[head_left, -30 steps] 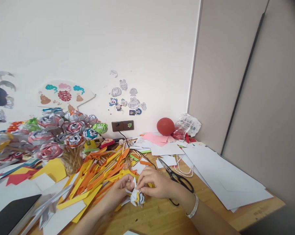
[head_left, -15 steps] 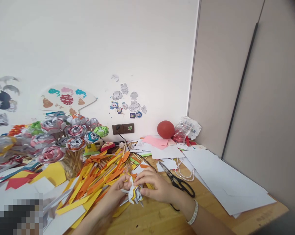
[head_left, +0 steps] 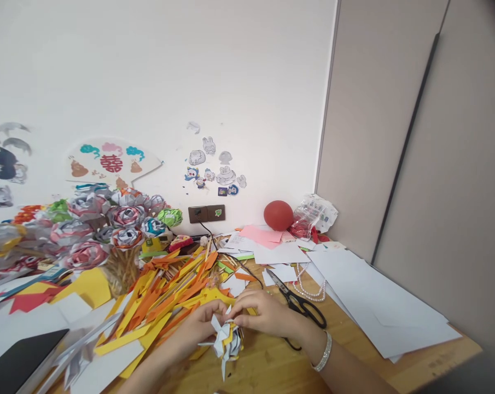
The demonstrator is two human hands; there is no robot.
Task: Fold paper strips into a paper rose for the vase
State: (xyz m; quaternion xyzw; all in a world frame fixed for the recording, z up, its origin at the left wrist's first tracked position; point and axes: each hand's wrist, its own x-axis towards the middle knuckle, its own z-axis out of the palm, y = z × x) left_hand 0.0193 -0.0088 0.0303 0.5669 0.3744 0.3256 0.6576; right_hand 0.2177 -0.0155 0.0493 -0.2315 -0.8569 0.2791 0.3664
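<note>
Between my two hands is a folded paper flower (head_left: 229, 343), white with yellow edges and pointed tips. My left hand (head_left: 204, 324) grips its left and upper side, fingers curled. From the right, my right hand (head_left: 260, 313) pinches the top edge with thumb and fingers; a sparkly bracelet circles that wrist. Some of the fingertips are hidden behind the paper. Just beyond the hands lie many folded yellow and orange paper strips (head_left: 149, 298). Black-handled scissors (head_left: 298, 301) rest to the right of my right hand.
Paper flowers on stick stems (head_left: 126, 216) stand at the left. White sheets (head_left: 378, 301) cover the right side, beside a pearl string (head_left: 313, 295). A red balloon (head_left: 278, 215) sits by the wall, near a socket (head_left: 207, 213) with a black cable. A dark flat object (head_left: 23, 364) lies front left.
The paper flower has tilted and come lower toward me, showing more of its folded side. Both hands stay on it, with the right fingers drawn closer to its top.
</note>
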